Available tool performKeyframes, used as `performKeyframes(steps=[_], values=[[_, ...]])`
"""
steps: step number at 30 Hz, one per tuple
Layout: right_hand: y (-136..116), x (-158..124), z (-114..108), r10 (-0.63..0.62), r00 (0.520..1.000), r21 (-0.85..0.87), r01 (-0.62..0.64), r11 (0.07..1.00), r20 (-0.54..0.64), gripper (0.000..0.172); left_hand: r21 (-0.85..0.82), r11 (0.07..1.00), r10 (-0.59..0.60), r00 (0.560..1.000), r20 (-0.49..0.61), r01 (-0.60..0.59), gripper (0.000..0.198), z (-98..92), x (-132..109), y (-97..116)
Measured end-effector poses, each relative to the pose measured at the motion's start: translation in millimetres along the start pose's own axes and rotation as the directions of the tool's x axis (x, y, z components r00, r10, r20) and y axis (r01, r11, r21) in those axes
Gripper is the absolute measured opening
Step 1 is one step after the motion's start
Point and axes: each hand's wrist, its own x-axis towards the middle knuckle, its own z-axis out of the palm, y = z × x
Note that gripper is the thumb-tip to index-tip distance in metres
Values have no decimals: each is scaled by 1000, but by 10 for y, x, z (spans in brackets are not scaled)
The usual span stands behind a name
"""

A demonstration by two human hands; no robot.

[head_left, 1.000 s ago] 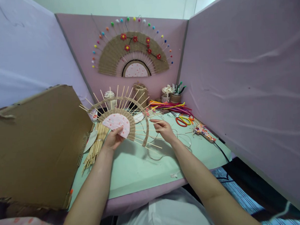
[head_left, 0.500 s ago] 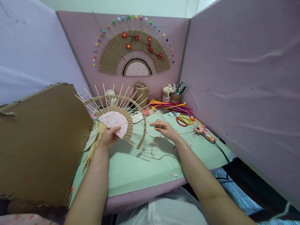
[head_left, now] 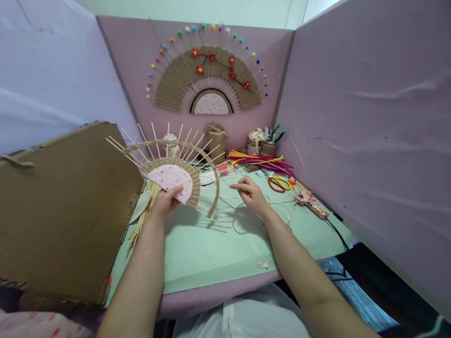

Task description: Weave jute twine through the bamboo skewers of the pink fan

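Observation:
My left hand point(head_left: 166, 202) grips a half-round fan point(head_left: 165, 164) by its base, thumb on the pink-dotted white centre piece point(head_left: 173, 178). Thin wooden sticks spread outward from a woven twine band, and a second, narrower twine arc point(head_left: 215, 182) crosses them farther out. Just right of the fan, my right hand point(head_left: 251, 194) is closed, index finger pointing left, in what looks like a pinch on thin twine point(head_left: 232, 204). The strand runs from near the fan's edge to the hand and loops over the table; the exact grip is too small to see.
On the wall hangs a finished-looking fan point(head_left: 209, 65) with red flowers and colourful pins. Behind lie pipe cleaners point(head_left: 260, 160), scissors point(head_left: 280, 183), a twine-wrapped jar point(head_left: 217, 144) and a pen holder point(head_left: 269, 147). A glue gun point(head_left: 311, 203) rests right; cardboard point(head_left: 63, 211) stands left, beside loose sticks point(head_left: 138, 232).
The view has shifted slightly, and the fan is turned a little in my left hand. My right hand has moved slightly away from the fan's edge, its fingers drawn closer together.

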Motion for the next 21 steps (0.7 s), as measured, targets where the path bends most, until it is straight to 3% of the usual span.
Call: performKeyframes(steps=[6,10,15,21], values=[[-4,-3,2,79,994,50,-76,996,-69,24,-56,998,14,1000,-3,-14,35,3,7,-1],[22,13,-26,126,989,180,-111,977,-76,21,-116,993,6,1000,13,-4,34,13,-5,8],[17,3,20,218,975,322,-218,921,36,19,-157,987,-25,999,42,31,30,71,-41,-22],[-32,-28,139,190,964,353,-247,903,188,14,-124,990,-48,994,103,60,35,121,-65,-99]])
